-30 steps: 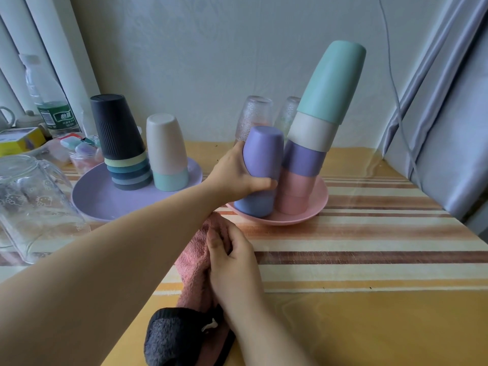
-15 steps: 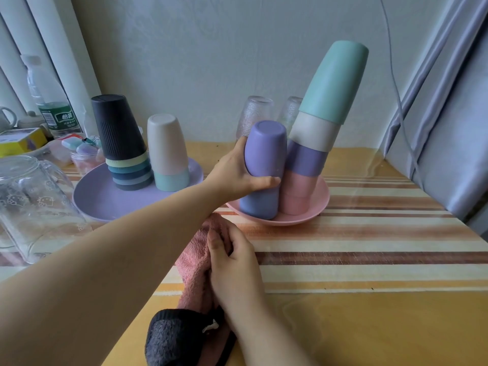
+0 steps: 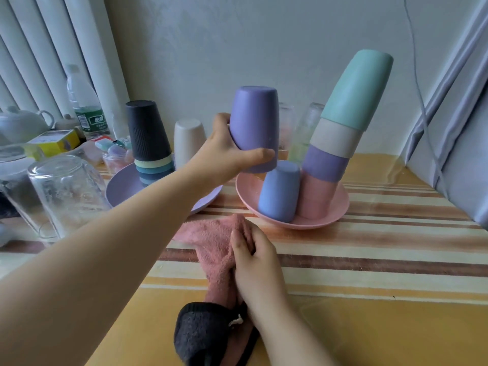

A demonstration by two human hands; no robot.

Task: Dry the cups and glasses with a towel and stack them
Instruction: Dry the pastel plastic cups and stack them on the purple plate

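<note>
Holding purple cup (image 3: 253, 128) inverted above pink plate (image 3: 340, 207), left grip (image 3: 224, 157) wrapped round; right grip (image 3: 253, 262) pinching towel (image 3: 214, 241)

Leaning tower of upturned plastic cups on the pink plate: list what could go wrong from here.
1. The leaning tower of upturned plastic cups tilts right; a nudge from the lifted purple plastic cup in the left hand might topple it.
2. The blue plastic cup stands close below the lifted one and could get knocked.
3. The right hand holds the pink fluffy towel, so it cannot steady anything.
</note>
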